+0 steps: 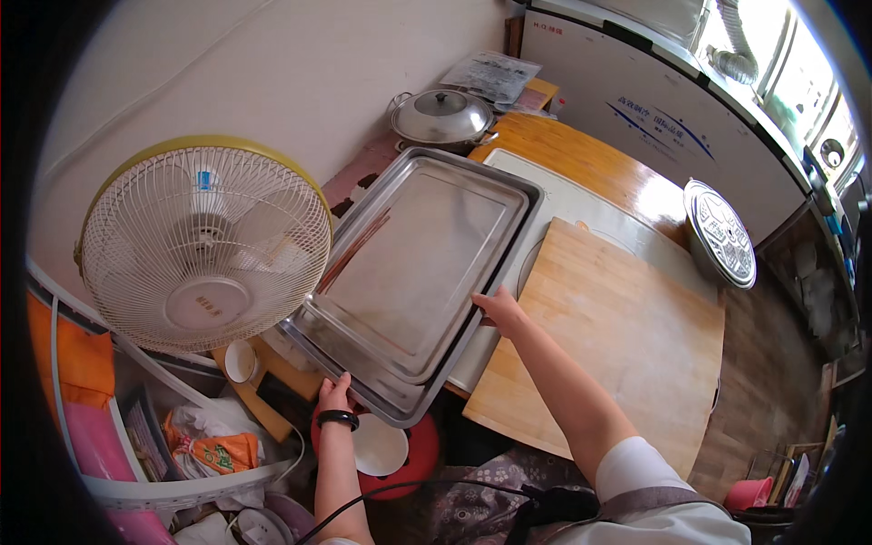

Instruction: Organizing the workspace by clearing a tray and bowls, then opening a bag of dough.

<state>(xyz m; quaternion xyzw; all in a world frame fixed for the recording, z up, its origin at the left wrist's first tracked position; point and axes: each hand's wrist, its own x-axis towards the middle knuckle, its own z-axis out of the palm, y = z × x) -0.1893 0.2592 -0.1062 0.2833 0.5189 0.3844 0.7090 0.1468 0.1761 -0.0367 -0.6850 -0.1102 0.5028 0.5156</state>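
A large rectangular stainless steel tray [436, 245] lies in front of me, tilted across the view. What looks like a second, smaller tray sits nested inside it. My left hand [335, 395], with a black band on the wrist, grips the tray's near rim. Halfway along the right rim, my right hand [503, 312] has hold of the edge, thumb on top. Thin reddish-brown streaks run along the tray's left side; I cannot tell whether they are sticks or a reflection. Right of the tray is a wooden board [613, 327], dusted with pale powder in places.
An electric fan [204, 245] stands close on the left, above a white shelf rack [191, 487] holding bags. A lidded metal pot [443, 116] sits beyond the tray. At the wooden table's [613, 170] right edge is a pot with a patterned lid [721, 231]. A white bowl [378, 443] rests below.
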